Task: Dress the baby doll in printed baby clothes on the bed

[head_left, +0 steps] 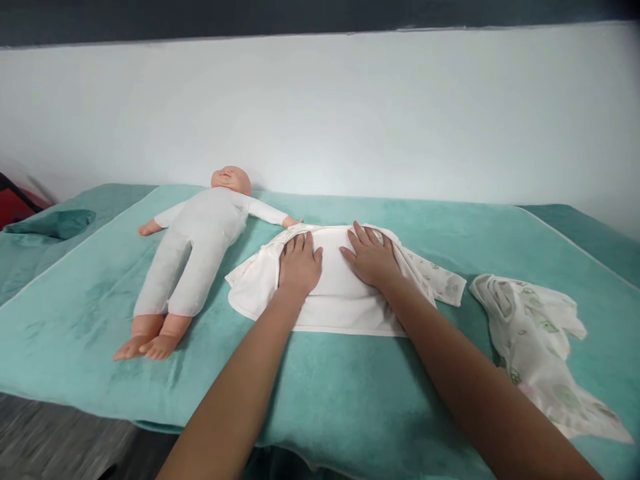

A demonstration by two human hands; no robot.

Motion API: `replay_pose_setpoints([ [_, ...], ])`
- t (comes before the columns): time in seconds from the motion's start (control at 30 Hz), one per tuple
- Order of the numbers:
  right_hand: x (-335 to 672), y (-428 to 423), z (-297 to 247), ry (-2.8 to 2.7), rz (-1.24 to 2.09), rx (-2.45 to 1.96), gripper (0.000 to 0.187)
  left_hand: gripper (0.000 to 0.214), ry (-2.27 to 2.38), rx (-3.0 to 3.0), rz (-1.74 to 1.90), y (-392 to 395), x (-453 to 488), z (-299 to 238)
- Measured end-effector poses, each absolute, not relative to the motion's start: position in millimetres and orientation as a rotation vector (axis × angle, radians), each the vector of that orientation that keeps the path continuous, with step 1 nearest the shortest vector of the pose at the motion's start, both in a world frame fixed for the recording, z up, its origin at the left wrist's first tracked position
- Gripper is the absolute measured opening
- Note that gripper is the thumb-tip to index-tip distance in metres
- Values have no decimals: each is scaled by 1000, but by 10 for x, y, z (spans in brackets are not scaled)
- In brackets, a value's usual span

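A white baby shirt (345,310) with small printed sleeves lies spread open on the green cover, its plain inner side up. My left hand (300,265) rests flat on its left part, fingers stretched toward the neck. On the right part, my right hand (371,257) lies flat with its fingers spread, near the folded-back front edge. Neither hand grips anything. To the left, a baby doll (200,233) in a white cloth body lies on its back, one arm reaching to the shirt's left shoulder.
Crumpled white printed baby clothing (535,333) lies at the right, partly behind my right forearm. The green cover (350,393) drapes over the bed's front edge. A white wall (340,120) stands behind. Something red (15,200) shows at the far left.
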State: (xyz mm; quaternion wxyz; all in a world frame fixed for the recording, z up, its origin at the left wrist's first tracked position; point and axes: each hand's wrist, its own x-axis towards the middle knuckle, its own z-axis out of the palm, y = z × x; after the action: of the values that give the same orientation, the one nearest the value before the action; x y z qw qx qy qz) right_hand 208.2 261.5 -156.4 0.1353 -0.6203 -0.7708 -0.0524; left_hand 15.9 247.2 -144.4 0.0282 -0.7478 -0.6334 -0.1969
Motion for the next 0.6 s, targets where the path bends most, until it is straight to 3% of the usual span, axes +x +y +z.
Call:
replay_pose_setpoints([
  [0.23,2065,2649,-1620,-2249,-169,-1852,60,53,-1999,-2374,-545,2544,145,-1546],
  [0.6,1981,2466,-1535,-2348,-379,-1538,44,31,-1506,-2478,-973,1988,37,-1422],
])
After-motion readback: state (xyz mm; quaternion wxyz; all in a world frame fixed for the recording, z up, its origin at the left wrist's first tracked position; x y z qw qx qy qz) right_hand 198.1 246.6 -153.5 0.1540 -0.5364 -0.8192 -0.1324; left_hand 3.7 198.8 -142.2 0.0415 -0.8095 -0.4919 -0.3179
